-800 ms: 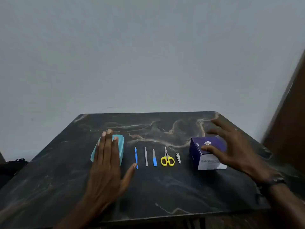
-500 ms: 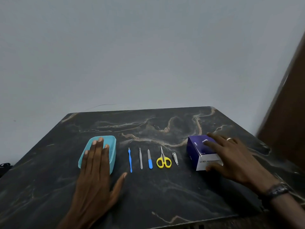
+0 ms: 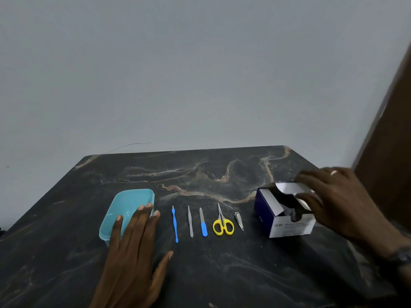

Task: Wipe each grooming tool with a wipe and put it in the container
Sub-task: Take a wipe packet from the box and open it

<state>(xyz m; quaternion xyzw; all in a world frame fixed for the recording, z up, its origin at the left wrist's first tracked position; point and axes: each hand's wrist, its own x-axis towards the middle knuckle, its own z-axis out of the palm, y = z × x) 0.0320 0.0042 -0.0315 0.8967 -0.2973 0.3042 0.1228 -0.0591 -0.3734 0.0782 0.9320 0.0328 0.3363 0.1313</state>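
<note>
1. On the dark marbled table [image 3: 222, 274], five grooming tools lie in a row, side by side and apart from each other.
2. From left to right: a blue cuticle pusher [image 3: 175, 224], grey tweezers [image 3: 190, 221], a nail file with a blue handle [image 3: 203, 222], yellow-handled scissors [image 3: 222, 223] and a small nail clipper [image 3: 239, 221].
3. Left of the row sits a turquoise container [image 3: 129, 203], open side up.
4. The left hand [image 3: 133, 258] lies flat, palm down, fingers spread and holding nothing; its fingertips overlap the container's near right corner.
5. Right of the row stands a blue and white box of wipes [image 3: 278, 225] with its top flaps open.
6. The right hand [image 3: 338, 201] is over the box's right side, the fingers loosely curled around the raised flap. Motion blur keeps me from telling whether they actually pinch it.
7. A ring shows on that hand, and a dark watch [image 3: 400, 256] sits on the wrist.
</note>
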